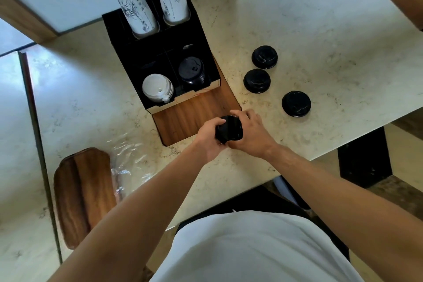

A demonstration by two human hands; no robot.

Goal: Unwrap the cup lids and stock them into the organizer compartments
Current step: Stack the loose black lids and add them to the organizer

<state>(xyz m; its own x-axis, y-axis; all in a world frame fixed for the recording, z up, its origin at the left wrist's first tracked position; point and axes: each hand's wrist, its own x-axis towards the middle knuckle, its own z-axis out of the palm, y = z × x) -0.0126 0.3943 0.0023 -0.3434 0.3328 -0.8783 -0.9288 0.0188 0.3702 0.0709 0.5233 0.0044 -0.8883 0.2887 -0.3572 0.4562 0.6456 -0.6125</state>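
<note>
1. On pale marble counter (320, 30): black organizer (160, 52), three loose black lids (257, 81), clear wrap (128, 162).
2. Left hand (209, 138) and right hand (249, 135) both clamped on black lid stack (229, 129) above the wooden inset (194, 114).

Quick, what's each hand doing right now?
Left hand: closed on the stack of black lids.
Right hand: closed on the same stack, from the other side.

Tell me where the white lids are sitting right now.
The white lids are stacked in the front-left compartment of the black organizer, beside the black lids in the compartment to their right.
</note>
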